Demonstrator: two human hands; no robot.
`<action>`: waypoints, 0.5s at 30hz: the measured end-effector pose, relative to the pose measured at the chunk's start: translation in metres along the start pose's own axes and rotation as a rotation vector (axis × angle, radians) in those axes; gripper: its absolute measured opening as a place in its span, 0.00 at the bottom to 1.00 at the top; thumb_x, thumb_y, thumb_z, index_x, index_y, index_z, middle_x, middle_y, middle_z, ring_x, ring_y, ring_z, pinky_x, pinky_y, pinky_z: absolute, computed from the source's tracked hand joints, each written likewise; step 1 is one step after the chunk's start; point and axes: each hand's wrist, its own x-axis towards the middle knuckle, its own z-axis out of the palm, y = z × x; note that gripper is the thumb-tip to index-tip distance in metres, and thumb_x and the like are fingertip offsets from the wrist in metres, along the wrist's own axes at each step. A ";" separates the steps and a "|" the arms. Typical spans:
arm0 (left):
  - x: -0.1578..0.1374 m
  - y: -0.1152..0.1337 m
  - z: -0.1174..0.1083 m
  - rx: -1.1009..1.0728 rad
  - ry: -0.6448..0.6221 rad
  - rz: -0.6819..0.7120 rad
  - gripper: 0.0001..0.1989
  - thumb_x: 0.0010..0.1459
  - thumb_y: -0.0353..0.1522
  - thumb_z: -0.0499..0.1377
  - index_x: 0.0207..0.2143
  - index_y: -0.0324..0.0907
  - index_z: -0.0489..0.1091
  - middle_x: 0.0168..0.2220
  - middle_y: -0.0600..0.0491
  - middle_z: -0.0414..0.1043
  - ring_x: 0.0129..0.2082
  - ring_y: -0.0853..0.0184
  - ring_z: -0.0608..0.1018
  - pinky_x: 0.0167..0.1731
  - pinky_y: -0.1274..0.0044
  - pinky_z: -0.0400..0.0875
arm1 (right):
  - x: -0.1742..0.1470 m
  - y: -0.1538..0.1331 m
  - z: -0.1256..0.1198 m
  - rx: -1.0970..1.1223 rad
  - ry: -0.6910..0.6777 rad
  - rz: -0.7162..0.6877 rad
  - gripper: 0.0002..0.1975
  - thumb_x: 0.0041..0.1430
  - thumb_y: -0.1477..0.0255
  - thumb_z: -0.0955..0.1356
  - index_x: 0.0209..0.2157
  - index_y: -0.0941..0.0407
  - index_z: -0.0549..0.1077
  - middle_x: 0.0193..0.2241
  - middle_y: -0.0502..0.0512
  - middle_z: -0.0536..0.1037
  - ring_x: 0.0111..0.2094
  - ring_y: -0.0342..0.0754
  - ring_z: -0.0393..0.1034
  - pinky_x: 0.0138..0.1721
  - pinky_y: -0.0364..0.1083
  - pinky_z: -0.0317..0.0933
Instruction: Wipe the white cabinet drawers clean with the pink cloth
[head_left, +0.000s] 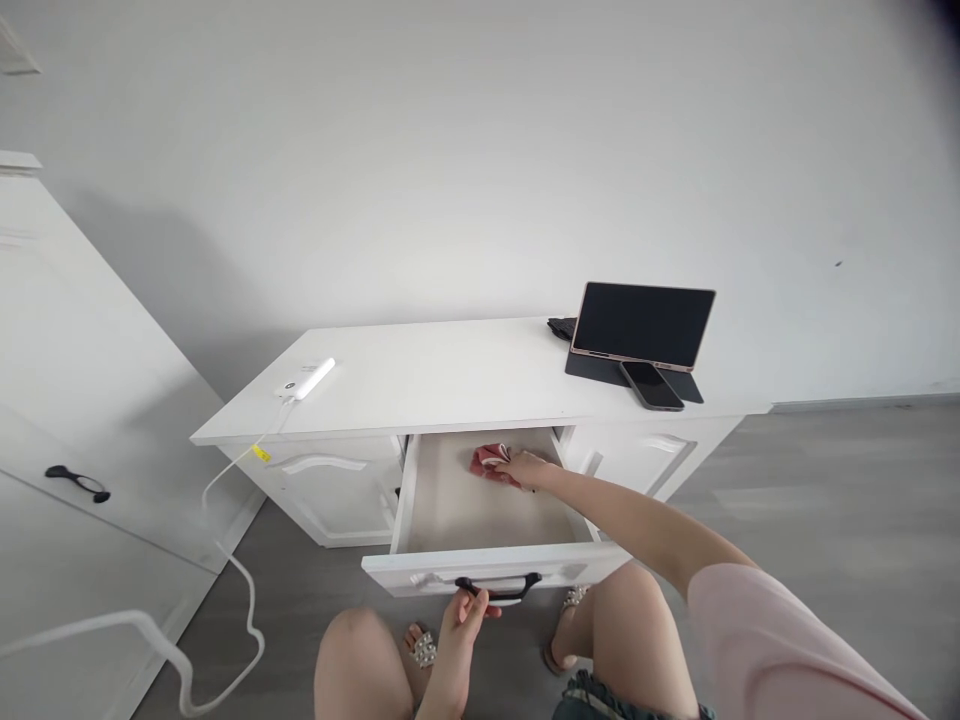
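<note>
A white drawer point(480, 563) is pulled out from the middle of a low white cabinet. At its front, my left hand point(466, 610) has its fingers curled round the black drawer handle point(517, 583), near the handle's left part. My right hand point(527, 470) reaches down inside the drawer, closed on a crumpled red cloth point(489, 458) with a pale edge. The cloth lies against the beige drawer bottom point(480, 515), toward the back. Part of it is hidden under my right hand.
On the white cabinet top point(420, 370) stand a dark tablet point(643, 325) on a black stand, a phone point(651, 386) and a dark folded item point(561, 328). A white power bank point(313, 378) with a cable point(247, 590) lies at left. A white wardrobe point(90, 380) borders the left.
</note>
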 end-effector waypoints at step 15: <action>-0.017 0.001 -0.006 -0.144 -0.043 -0.025 0.26 0.38 0.55 0.68 0.28 0.43 0.71 0.32 0.48 0.75 0.43 0.54 0.79 0.56 0.63 0.64 | -0.054 -0.027 0.009 -0.037 -0.332 -0.061 0.35 0.35 0.85 0.71 0.50 0.51 0.74 0.59 0.58 0.67 0.36 0.46 0.72 0.36 0.44 0.64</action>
